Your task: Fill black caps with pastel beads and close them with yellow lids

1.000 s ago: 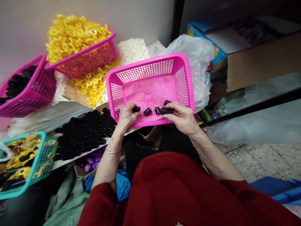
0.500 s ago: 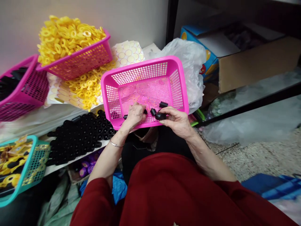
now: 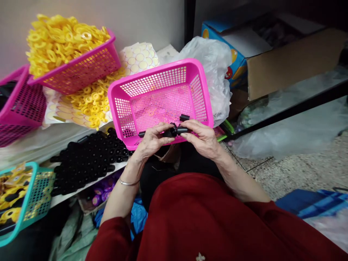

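Note:
Over the near side of a pink mesh basket (image 3: 160,72), both hands are close together. My left hand (image 3: 153,139) is closed on a black plastic tube (image 3: 170,132), its open end turned right. My right hand (image 3: 202,137) pinches another black tube-shaped piece (image 3: 182,130) between thumb and fingers, pointing left. The two pieces meet or nearly touch; I cannot tell whether they are joined. A loose black cylinder (image 3: 184,117) lies in the basket just beyond my right fingers. Another black piece (image 3: 141,134) lies left of my left hand.
At left, black tubes (image 3: 81,159) stand packed on a board. A pink basket heaped with yellow ring pieces (image 3: 65,40) stands behind, with more loose yellow rings (image 3: 94,103) beside it. A teal basket (image 3: 38,192) is lower left. An open carton (image 3: 288,65) and clear plastic bag (image 3: 214,69) are right.
My left hand has come up from the basket with a black tube and moved right to meet the piece in my right hand. The view has shifted slightly.

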The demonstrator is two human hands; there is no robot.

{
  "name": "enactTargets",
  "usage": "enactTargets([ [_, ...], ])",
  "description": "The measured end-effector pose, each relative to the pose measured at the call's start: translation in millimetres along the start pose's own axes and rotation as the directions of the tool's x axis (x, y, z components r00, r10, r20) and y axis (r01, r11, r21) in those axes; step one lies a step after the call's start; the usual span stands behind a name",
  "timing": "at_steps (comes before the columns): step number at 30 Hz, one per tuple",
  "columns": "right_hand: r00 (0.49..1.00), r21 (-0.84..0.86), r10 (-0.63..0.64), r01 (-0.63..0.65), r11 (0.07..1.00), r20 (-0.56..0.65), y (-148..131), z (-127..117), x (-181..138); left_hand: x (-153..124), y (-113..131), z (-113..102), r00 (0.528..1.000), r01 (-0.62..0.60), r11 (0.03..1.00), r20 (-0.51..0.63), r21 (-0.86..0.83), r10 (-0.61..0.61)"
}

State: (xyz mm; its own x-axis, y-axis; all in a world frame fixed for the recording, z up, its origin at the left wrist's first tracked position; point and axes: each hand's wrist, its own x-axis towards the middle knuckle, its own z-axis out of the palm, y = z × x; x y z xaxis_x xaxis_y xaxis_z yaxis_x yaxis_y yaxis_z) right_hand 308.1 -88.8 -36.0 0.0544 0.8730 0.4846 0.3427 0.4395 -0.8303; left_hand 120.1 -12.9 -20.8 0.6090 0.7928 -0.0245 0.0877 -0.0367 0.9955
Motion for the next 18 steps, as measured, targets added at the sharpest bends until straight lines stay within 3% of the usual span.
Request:
enactTargets([
  [7,0.988,-0.077,-0.108,0.117,0.990,0.113,2.5,-5.1,-0.9,-4.2,-2.1,-4.1,0.996,-0.054,0.993,0.070,0.103,0.047],
  [13,0.946,-0.092,-0.239,0.263,0.960,0.218,-14.9,-1.1,-14.4,-34.8,-0.4,-0.3,0.984,-0.156,0.953,0.120,0.259,0.128],
  [15,0.945,-0.079,-0.264,0.283,0.956,0.192,-18.9,6.6,-25.3,-46.9,0.0,5.1,0.973,-0.223,0.934,0.128,0.278,0.194],
  [18,0.984,-0.040,-0.163,0.166,0.985,0.068,-21.3,20.2,-42.0,-61.5,-1.6,14.2,0.951,-0.309,0.883,0.086,0.354,0.298],
])
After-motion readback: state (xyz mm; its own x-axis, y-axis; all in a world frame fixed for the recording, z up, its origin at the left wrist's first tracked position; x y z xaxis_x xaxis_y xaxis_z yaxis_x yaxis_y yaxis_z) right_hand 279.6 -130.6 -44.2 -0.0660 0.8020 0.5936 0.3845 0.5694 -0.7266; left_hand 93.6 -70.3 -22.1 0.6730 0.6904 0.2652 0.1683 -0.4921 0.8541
